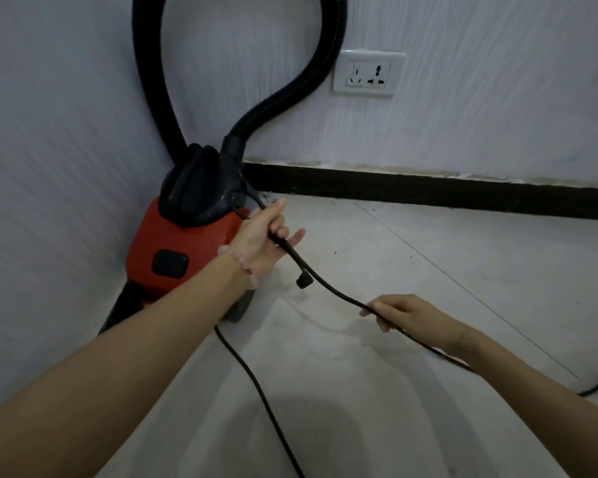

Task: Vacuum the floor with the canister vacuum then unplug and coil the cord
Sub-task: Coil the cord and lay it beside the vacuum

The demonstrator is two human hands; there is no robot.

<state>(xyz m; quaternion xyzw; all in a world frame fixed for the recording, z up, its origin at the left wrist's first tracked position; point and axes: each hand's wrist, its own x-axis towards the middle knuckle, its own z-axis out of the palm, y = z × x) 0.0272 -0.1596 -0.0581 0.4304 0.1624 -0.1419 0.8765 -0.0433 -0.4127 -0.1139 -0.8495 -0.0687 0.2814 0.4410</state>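
Scene: head view, both bare arms are reaching fwd toward a room corner over a pale tiled floor (428,270).
Vacuum: red canister vacuum (180,243) w/ black top is sitting in the corner by the wall; its ribbed black hose (152,81) is looping up out of frame.
Outlet: white wall outlet (368,74) is showing empty sockets, so unplugging looks done.
Cord: black cord (332,288) is running from the vac's top through both hands, then trailing off right across the floor.
Plug: plug (303,281) is dangling just below the left hand.
Left hand: left hand (263,239) is curling its fingers round the cord beside the vac's top.
Right hand: right hand (408,313) is pinching the cord further along, well apart from the left.
Handling: cord is looking light, limp, fairly smooth — prob. best held in a loose fist and gathered in even loops, not yanked by the plug.
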